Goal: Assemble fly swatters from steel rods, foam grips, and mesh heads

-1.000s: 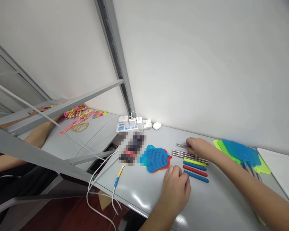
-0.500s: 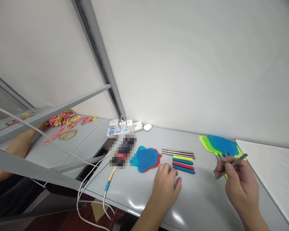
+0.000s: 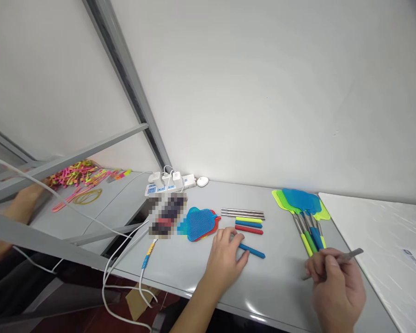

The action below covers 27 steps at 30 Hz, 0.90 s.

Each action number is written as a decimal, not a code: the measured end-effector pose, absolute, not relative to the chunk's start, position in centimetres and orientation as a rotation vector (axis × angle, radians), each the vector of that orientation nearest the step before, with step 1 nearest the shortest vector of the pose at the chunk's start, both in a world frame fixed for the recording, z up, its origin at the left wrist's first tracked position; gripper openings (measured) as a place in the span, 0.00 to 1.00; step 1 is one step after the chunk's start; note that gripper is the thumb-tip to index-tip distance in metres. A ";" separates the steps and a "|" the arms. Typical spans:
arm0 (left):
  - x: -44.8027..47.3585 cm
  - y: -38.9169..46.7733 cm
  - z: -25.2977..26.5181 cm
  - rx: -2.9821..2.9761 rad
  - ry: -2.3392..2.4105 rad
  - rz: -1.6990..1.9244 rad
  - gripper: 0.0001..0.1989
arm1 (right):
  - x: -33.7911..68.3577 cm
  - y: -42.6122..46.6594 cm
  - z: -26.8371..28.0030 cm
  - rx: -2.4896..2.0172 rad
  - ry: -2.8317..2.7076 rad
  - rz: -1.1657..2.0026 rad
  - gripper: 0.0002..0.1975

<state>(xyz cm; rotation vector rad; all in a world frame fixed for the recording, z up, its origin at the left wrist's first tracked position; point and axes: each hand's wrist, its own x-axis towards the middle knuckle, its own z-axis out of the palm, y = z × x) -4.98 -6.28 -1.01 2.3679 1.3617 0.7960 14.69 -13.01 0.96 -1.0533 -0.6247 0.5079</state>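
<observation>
My left hand [image 3: 225, 256] pinches the left end of a blue handle [image 3: 253, 250], which lies slanted on the grey table. Just beyond it, a red handle [image 3: 248, 230], another blue handle [image 3: 251, 224] and a yellow handle [image 3: 248, 220] lie side by side, with several thin metal rods [image 3: 242, 213] behind them. Loose fly swatter heads [image 3: 201, 225], blue over red, are stacked left of the rods. My right hand [image 3: 336, 284] is closed around a flat grey metal strip [image 3: 352, 254] that sticks out both sides. Beyond that hand, several fly swatters with handles [image 3: 303, 201] lie fanned and overlapping.
A power strip [image 3: 159, 188] with white plugs stands against the wall, a blurred-out dark object [image 3: 168, 217] in front of it. White cables cross the left side. A metal frame post [image 3: 135, 92] separates another table, where a person's arm [image 3: 24, 203] reaches toward colourful pieces [image 3: 76, 173].
My left hand has taken hold of the nearest blue handle and drawn it toward me, away from the red one. My right hand has moved nearer, uncovering the fanned swatters' handles. The view has shifted right.
</observation>
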 end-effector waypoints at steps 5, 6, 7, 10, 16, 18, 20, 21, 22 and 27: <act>-5.3 -7.3 -0.6 2.359 1.348 0.727 0.03 | 13.7 -13.5 0.7 -1.026 -0.632 0.563 0.06; -5.5 -7.6 -0.5 2.339 1.339 0.718 0.02 | 13.6 -13.6 0.8 -1.023 -0.625 0.581 0.06; -5.7 -7.9 -0.6 2.309 1.325 0.717 0.01 | 13.4 -13.7 0.8 -1.017 -0.621 0.599 0.06; -6.3 -8.9 -0.8 2.130 1.256 0.803 0.01 | 13.0 -13.9 1.1 -0.980 -0.613 0.624 0.06; -6.4 -11.1 -1.4 1.711 1.254 1.222 0.06 | 11.9 -14.3 2.7 -0.853 -0.577 0.741 0.07; -6.1 -11.8 -1.3 1.710 1.207 1.284 0.07 | 11.3 -14.3 3.8 -0.741 -0.560 0.834 0.12; -5.9 -12.3 -1.0 1.799 1.141 1.262 0.09 | 10.6 -14.1 5.0 -0.634 -0.544 0.936 0.19; -5.8 -12.4 -0.8 1.857 1.118 1.224 0.10 | 10.2 -14.0 5.6 -0.595 -0.539 0.983 0.21; -5.7 -12.4 -0.7 1.908 1.107 1.177 0.11 | 9.8 -13.8 6.1 -0.568 -0.537 1.020 0.23; -4.9 -11.6 -0.9 1.891 1.100 1.090 0.11 | 8.1 -12.4 7.4 -0.541 -0.614 1.095 0.25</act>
